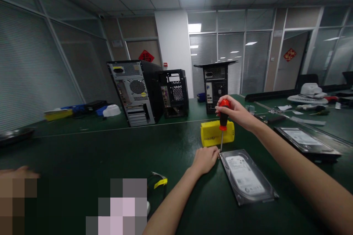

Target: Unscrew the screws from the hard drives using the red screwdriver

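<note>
My right hand point(230, 109) is wrapped around the red and black handle of a screwdriver point(224, 119), which stands nearly upright. Its metal tip comes down at the far left corner of a hard drive point(244, 174). That drive lies flat on the green table point(132, 158), its white label facing up. My left hand point(205, 158) rests at the same corner with curled fingers close to the screwdriver tip. What those fingers pinch, if anything, is hidden. Just behind the drive sits a yellow plastic bin point(217, 133), its opening facing me.
Three computer cases, a large one point(135, 93), an open frame point(174, 93) and another point(216, 86), stand at the back. More hard drives point(306, 141) are stacked at right. A cable with a yellow tag point(160, 183) lies left of my forearm. Another person's hand point(19, 172) shows at far left.
</note>
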The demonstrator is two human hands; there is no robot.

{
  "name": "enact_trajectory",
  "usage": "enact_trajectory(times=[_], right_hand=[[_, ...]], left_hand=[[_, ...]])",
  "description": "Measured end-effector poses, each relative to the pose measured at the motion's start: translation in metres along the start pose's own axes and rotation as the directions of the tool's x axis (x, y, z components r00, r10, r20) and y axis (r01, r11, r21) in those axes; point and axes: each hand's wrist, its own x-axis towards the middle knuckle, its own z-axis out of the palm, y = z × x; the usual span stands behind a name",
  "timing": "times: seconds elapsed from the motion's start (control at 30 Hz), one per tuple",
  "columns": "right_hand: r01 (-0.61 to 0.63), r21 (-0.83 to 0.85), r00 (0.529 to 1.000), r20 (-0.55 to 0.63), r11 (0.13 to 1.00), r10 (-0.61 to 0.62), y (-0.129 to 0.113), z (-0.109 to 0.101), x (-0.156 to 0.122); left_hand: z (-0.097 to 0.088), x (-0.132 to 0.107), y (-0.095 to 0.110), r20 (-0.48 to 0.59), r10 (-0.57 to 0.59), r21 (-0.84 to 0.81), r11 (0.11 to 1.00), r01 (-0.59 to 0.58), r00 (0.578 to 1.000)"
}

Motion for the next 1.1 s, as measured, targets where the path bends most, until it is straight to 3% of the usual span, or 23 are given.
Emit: enact_trajectory(times=[0.43,0.7,1.1], right_hand=[[0.064,-0.069,0.997,-0.035,0.996,-0.066,0.0011,-0.0009,0.0],[-0.028,0.12,0.999,0.026,0.992,0.025,0.0051,-0.0007,0.0011],[0.015,-0.026,0.999,-0.032,1.0,-0.016,0.0068,0.0027,0.0001]], left_hand=[[-0.0007,-0.0005,-0.0003,-0.005,0.008,-0.016,1.0,-0.008,1.0],[0.0038,-0.0001,-0.0012,-0.01,0.011,-0.009,1.0,-0.011,1.0],[-0.002,-0.0042,0.0027,0.007,-0.014,0.008,1.0,0.014,1.0]])
